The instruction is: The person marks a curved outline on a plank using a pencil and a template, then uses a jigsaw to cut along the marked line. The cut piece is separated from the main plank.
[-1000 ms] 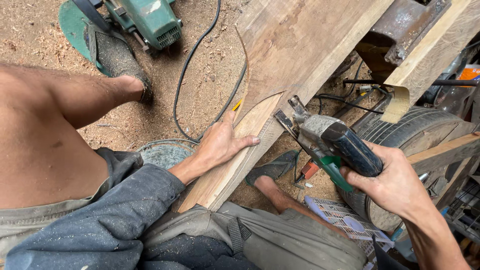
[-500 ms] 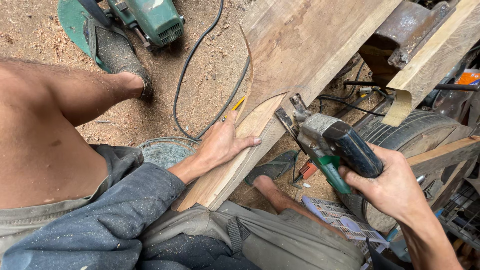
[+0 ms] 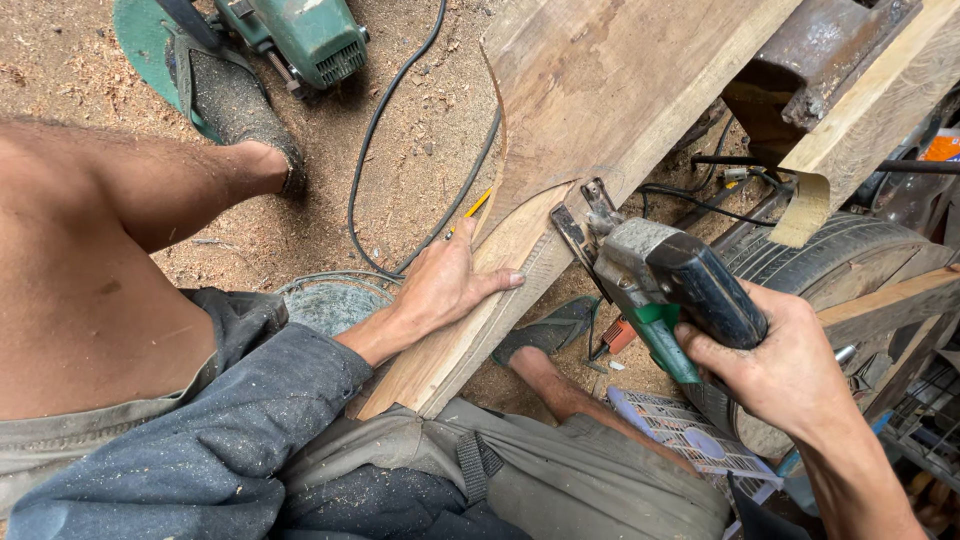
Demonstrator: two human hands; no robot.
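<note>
Nothing much has shifted: my right hand (image 3: 790,375) stays clamped on the jigsaw (image 3: 655,275), its shoe on the plank (image 3: 600,90) at the curved cut. My left hand (image 3: 445,285) presses flat, fingers together, beside a pencil (image 3: 470,210).

Soft, even daylight — faint shadows, sharp focus, slight wide-angle stretch at edges.

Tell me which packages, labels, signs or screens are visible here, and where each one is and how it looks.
Orange package or container: far right edge, behind the tyre; only a small corner shows, orange with a white patch.
No signs or screens are in view.
No label can be made out on the jigsaw in the right hand.
</note>
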